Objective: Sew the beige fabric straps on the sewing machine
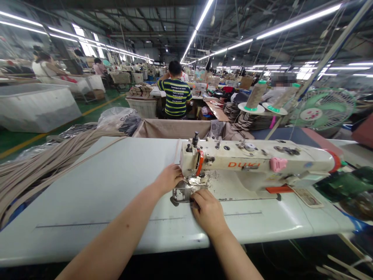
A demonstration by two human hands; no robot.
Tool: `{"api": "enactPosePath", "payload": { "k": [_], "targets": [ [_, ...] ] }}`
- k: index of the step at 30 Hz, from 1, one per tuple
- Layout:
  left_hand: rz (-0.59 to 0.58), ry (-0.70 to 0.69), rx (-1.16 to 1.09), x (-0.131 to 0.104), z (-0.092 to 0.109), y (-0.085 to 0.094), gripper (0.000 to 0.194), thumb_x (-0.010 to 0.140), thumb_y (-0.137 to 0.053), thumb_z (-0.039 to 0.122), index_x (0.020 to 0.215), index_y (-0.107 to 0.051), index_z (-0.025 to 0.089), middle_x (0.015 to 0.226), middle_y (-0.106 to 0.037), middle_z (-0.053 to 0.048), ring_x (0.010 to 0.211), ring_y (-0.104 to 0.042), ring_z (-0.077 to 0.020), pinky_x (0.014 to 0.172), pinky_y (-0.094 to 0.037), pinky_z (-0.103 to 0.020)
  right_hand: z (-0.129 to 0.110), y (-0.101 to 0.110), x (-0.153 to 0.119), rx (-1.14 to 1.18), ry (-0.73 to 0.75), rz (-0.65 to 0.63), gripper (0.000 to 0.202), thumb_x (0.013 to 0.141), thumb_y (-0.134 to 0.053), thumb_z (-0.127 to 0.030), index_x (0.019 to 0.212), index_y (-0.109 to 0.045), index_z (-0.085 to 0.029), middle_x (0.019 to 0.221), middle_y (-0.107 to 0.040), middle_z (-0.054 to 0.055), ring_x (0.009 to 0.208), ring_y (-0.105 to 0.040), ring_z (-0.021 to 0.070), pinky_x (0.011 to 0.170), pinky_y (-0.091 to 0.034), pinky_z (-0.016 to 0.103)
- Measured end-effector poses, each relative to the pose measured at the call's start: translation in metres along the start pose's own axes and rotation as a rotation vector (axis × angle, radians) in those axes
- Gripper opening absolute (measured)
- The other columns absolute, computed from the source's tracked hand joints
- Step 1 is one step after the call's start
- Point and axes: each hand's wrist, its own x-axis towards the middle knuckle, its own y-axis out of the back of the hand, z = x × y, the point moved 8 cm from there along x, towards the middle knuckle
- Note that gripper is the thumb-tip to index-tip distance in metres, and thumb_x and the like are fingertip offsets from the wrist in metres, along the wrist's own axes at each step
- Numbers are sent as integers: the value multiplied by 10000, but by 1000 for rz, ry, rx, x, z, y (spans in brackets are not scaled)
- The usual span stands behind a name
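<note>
An industrial sewing machine point(221, 155) with a cream body stands on the white table. My left hand point(169, 178) is beside the needle area, left of the presser foot point(197, 180), its fingers closed. A narrow beige fabric strip point(177, 149) runs from those fingers toward the table's back edge. In front of the metal needle plate point(182, 193) is my right hand point(208, 210), thumb and fingers pinched together low over the plate's front edge. Whatever lies in that pinch is hidden by the fingers.
Long beige strips point(58, 163) are heaped along the table's left side. A fabric-lined bin point(171, 128) stands behind the table. Two thread cones point(256, 96) and a green fan point(323, 109) are at right. A person in a striped shirt point(175, 97) sits ahead.
</note>
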Motion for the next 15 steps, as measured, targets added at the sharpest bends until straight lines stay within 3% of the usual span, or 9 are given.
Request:
{"api": "enactPosePath", "payload": {
  "k": [5, 15],
  "targets": [
    [-30, 42, -61, -2, -2, 5, 68, 873, -726, 193, 894, -780, 227, 983, -753, -14, 969, -674, -202, 965, -520, -320, 1, 1, -1, -17, -15, 0, 303, 766, -570, -30, 983, -682, -210, 966, -678, 68, 931, -598, 234, 816, -508, 340],
    [-3, 270, -141, -27, 10, 1, 95, 896, -697, 174, 892, -781, 218, 928, -684, -5, 790, -637, -150, 723, -484, -249, 2, -1, -1, -28, -35, -19, 269, 774, -592, -51, 971, -675, -213, 972, -674, 60, 945, -583, 233, 823, -488, 337]
  ]
}}
